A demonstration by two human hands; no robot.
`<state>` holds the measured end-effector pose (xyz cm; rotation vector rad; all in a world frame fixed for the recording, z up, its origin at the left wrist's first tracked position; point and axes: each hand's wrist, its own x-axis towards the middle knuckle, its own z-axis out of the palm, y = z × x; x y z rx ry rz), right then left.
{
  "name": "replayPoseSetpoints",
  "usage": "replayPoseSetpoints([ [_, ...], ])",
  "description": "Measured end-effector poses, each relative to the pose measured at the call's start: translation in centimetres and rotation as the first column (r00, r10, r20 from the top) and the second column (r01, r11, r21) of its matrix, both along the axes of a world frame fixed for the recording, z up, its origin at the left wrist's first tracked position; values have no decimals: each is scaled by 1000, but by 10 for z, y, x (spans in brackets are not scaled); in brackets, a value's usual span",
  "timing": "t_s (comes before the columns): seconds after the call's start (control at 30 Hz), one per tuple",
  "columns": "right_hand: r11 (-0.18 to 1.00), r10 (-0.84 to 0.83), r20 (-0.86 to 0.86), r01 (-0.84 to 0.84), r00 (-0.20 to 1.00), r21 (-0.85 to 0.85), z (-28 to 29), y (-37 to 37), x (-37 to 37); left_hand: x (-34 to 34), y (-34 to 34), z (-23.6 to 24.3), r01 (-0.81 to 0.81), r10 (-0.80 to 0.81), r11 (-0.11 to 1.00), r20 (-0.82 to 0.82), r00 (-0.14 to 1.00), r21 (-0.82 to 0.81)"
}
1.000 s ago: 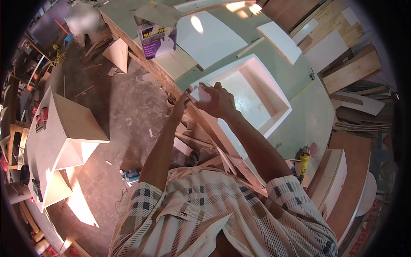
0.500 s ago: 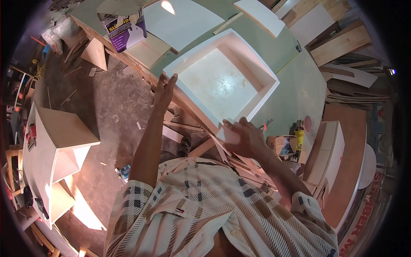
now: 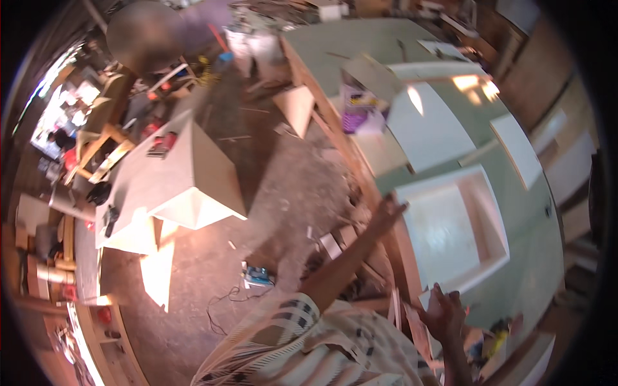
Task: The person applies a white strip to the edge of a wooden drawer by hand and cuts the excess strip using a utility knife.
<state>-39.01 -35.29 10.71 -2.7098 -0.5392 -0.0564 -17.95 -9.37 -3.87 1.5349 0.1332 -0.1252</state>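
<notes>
a shallow white open-topped box (image 3: 441, 228) rests on a green-topped workbench (image 3: 537, 257), close to the bench's wooden edge nearest the person, its hollow facing up and light glinting off the bottom. the left hand (image 3: 388, 213) is at the box's left-hand corner, fingers spread and touching the rim; whether it grips there or only steadies cannot be told. the right hand (image 3: 445, 312) is at the lower corner, fingers bent, with a pale sliver beside them; blur hides whether it grasps anything. beyond the box, a large white panel (image 3: 431, 125) lies flat on the bench, with a narrower white panel (image 3: 518, 151) to its right and a purple-labelled container (image 3: 364, 121) to its left, near a light wooden board (image 3: 383, 154). a blurred yellow object (image 3: 497, 343) sits near the right hand. off to the left, a pale cabinet carcass (image 3: 151, 174) carries a red power tool (image 3: 161, 145), and a blue power tool (image 3: 259, 276) lies on the dusty floor (image 3: 290, 199) beside a dark cord (image 3: 222, 309).
</notes>
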Motion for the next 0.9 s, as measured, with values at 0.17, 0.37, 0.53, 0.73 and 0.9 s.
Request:
replayPoseSetpoints([
  [0.17, 991, -117, -195, 103, 974, -84, 9, 77, 76, -17, 49, 19, -46, 51, 997, 89, 995, -59],
  [0.37, 993, -93, -171, 80, 981, -84, 1, 130, 161, 8, 35, -31, -26, 58, 946, 91, 994, -323],
  [0.53, 999, -31, -91, 28, 995, -41, -17, 175, 206, 20, 42, -71, 2, 63, 839, 100, 993, -544],
  [0.73, 990, -134, 105, 129, 985, 49, -33, 186, 197, 26, 25, -83, -68, 142, 841, 99, 985, -536],
  [0.9, 996, -71, 49, 74, 996, -54, -23, 204, 217, 12, 55, -79, -51, 98, 926, 109, 989, -373],
])
